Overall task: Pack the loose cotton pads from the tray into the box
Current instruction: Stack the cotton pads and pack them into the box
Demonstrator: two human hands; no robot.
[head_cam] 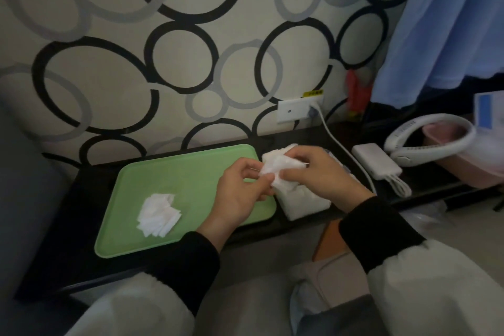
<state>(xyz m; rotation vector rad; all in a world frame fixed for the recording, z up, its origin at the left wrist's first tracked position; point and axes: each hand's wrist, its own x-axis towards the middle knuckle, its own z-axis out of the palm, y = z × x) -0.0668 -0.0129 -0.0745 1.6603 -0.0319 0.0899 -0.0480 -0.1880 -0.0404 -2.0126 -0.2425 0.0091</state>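
Observation:
A light green tray (169, 174) lies on a dark narrow table. A small heap of loose white cotton pads (158, 214) rests on the tray's front left part. The white box (302, 203) stands just right of the tray, partly hidden by my hands. Both hands hold a bunch of white cotton pads (281, 168) above the box and the tray's right edge. My left hand (242, 194) pinches the bunch's lower left side. Fingers of my right hand (324, 174) grip it from the right.
A white power bank (376, 161) with cables lies to the right of the box. A white cable (343, 153) runs down from the wall socket (298, 110). A white neck fan (433, 142) and a pink container (463, 166) sit further right. The patterned wall stands close behind the table.

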